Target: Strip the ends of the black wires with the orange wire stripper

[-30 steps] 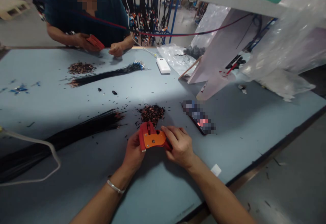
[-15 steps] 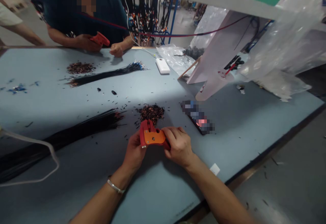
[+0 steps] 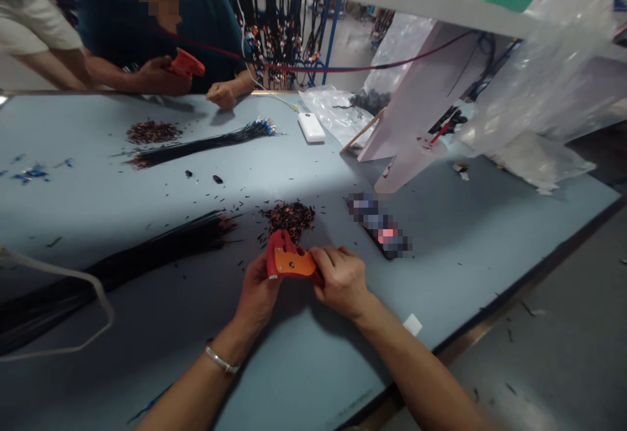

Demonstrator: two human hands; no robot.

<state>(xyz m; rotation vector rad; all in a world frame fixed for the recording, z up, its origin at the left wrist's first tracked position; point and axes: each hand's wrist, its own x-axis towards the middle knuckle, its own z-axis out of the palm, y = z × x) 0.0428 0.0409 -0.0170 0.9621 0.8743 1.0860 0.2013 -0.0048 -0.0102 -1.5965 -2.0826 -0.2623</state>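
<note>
A wire stripper [image 3: 294,262] with a red body and orange side plate is held over the table's near middle. My right hand [image 3: 340,281] is closed round its handles. At the tool's red head is my left hand [image 3: 258,290]; its fingers are mostly hidden behind the head, seemingly closed, and what they hold cannot be seen. Just beyond the tool lies a heap of black and copper-coloured scraps [image 3: 292,217]. A thin dark wire with blue on it [image 3: 149,408] shows beside my left forearm, partly hidden by it.
A black wire bundle [image 3: 147,248] lies left; a smaller bundle with blue ends [image 3: 206,143] lies farther back. A phone [image 3: 379,225], white power bank [image 3: 311,127] and shelf support [image 3: 406,98] stand right. Across the table, a co-worker's hand holds a red tool [image 3: 186,63].
My hands and the stripper stay almost in place. The dark wire with blue on it has come into view beside my left forearm. Across the table, the co-worker's red tool has risen slightly leftward.
</note>
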